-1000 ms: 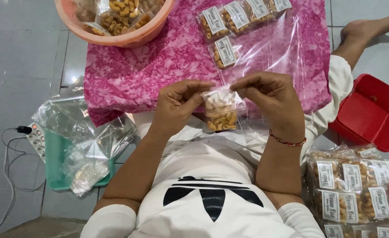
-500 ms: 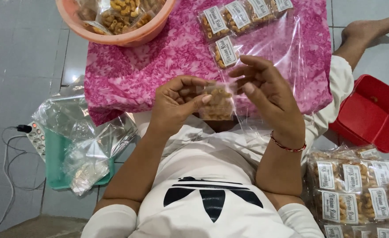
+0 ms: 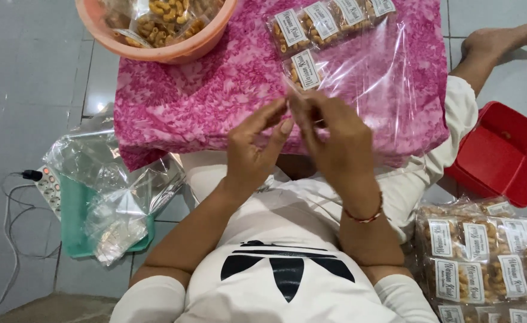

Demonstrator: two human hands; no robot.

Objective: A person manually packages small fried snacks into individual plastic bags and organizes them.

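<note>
My left hand (image 3: 252, 152) and my right hand (image 3: 330, 140) meet fingertip to fingertip over the near edge of the pink patterned cloth (image 3: 203, 96). Between them they pinch a small clear packet of yellow macaroni snacks. The hands hide nearly all of it, and only a thin edge of clear plastic (image 3: 289, 94) shows above the fingers. Just beyond the fingertips a sealed, labelled snack packet (image 3: 306, 69) lies on the cloth. A red bracelet (image 3: 364, 216) circles my right wrist.
An orange basin (image 3: 173, 54) of snacks sits at the cloth's far left, with a row of labelled packets (image 3: 326, 21) far middle and clear plastic sheets (image 3: 395, 72) to the right. A red box (image 3: 502, 149) and stacked packets (image 3: 484, 263) lie right. A green tray (image 3: 75, 215) with clear bags and a power strip (image 3: 49, 188) lie left.
Both hands turned and moved together and slightly away from me. The snack packet, plainly seen hanging between the fingers before, is now hidden behind them.
</note>
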